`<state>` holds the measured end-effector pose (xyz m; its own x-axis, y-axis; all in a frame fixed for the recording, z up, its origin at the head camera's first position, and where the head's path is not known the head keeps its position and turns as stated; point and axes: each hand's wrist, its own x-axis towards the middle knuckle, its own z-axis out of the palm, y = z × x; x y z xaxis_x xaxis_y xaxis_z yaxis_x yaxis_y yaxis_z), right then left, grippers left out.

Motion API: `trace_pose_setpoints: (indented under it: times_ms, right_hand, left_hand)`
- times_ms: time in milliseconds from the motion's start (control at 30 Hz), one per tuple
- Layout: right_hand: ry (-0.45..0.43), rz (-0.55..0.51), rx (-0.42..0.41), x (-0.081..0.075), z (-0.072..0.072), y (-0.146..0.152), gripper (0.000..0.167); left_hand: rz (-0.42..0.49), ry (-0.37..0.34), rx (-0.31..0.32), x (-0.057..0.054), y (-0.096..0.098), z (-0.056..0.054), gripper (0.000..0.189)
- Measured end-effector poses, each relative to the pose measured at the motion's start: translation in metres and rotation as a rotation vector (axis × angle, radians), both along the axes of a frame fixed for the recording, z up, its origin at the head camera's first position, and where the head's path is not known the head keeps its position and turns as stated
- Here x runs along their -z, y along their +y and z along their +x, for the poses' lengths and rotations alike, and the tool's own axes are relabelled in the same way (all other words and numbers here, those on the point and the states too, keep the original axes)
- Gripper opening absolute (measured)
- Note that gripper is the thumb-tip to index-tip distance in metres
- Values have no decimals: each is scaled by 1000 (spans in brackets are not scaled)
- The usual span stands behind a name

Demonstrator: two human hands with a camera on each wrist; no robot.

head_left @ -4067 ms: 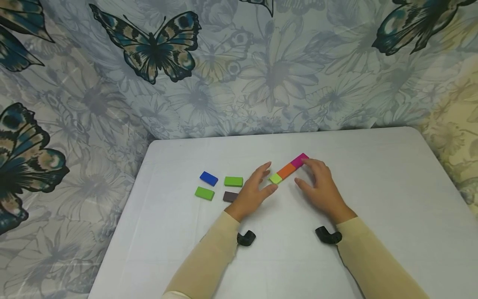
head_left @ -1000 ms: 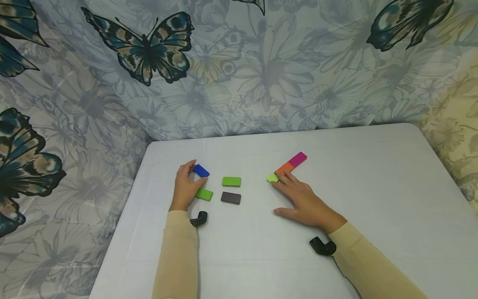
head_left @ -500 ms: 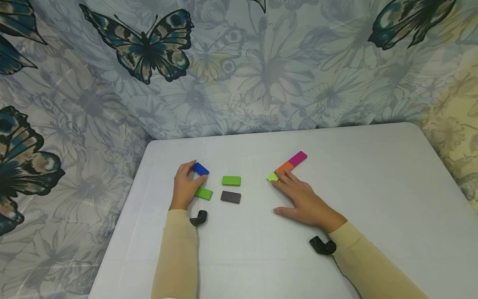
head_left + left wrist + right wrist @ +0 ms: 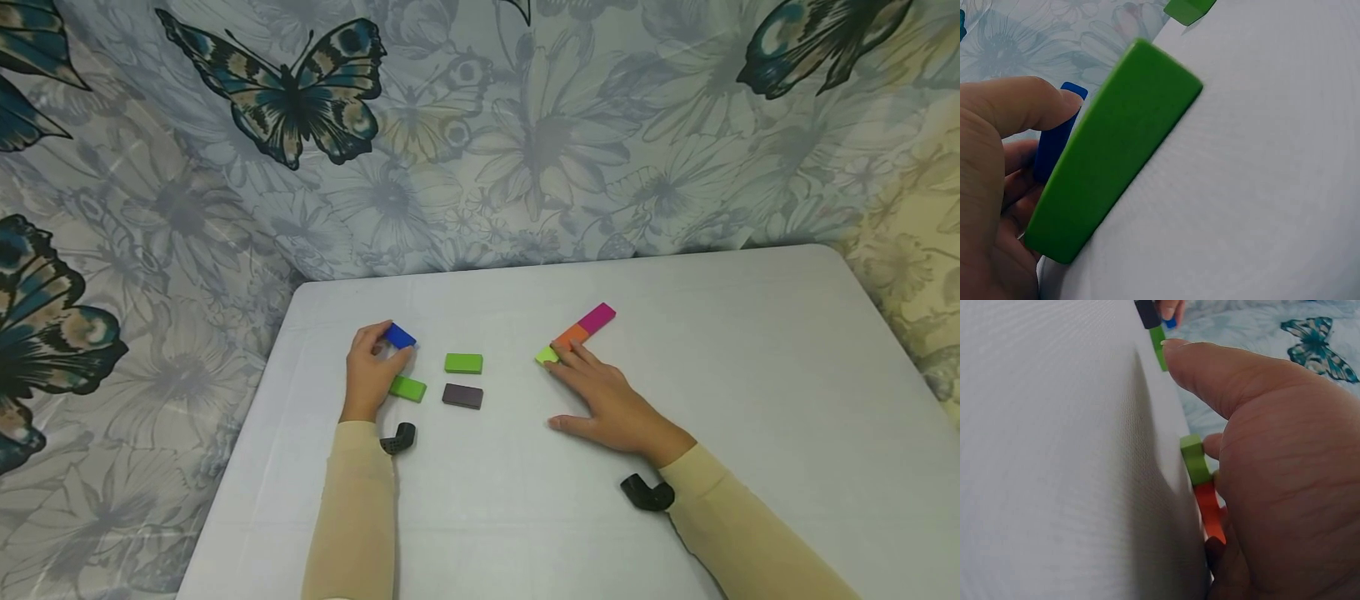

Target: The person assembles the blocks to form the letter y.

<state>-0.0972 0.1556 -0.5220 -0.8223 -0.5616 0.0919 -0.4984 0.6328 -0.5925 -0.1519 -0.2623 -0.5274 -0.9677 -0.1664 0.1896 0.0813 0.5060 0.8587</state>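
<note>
My left hand (image 4: 367,372) pinches a blue block (image 4: 400,336) between thumb and fingers at the left of the table. Just in front of that thumb lies a green block (image 4: 408,388), which looms large in the left wrist view. A row of blocks runs diagonally right of the middle: lime (image 4: 545,356), orange (image 4: 572,336) and magenta (image 4: 597,317), end to end. Fingertips of my right hand (image 4: 611,408) rest on the lime and orange blocks, fingers extended and thumb spread away. Those fingers partly cover both blocks.
Between the hands lie another green block (image 4: 463,363) and, nearer me, a dark grey block (image 4: 462,396). The white table (image 4: 510,517) ends at the back against a butterfly-and-flower-patterned cloth (image 4: 450,200). Each wrist wears a small black camera.
Since the earliest frame, my left hand has moved left from the row to the blue block and taken hold of it, lately shifting it slightly left. My right hand slid from magenta to lime and orange.
</note>
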Motion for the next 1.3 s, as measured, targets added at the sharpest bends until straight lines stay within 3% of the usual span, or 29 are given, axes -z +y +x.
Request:
trace_pose_setpoints:
  times_ms: [767, 1300]
  right_hand:
    - [4, -20, -3, 0, 0, 1, 86]
    - [0, -19, -5, 0, 0, 1, 86]
  left_hand:
    - [64, 50, -13, -3, 7, 0, 59]
    - [175, 107, 31, -14, 22, -1, 59]
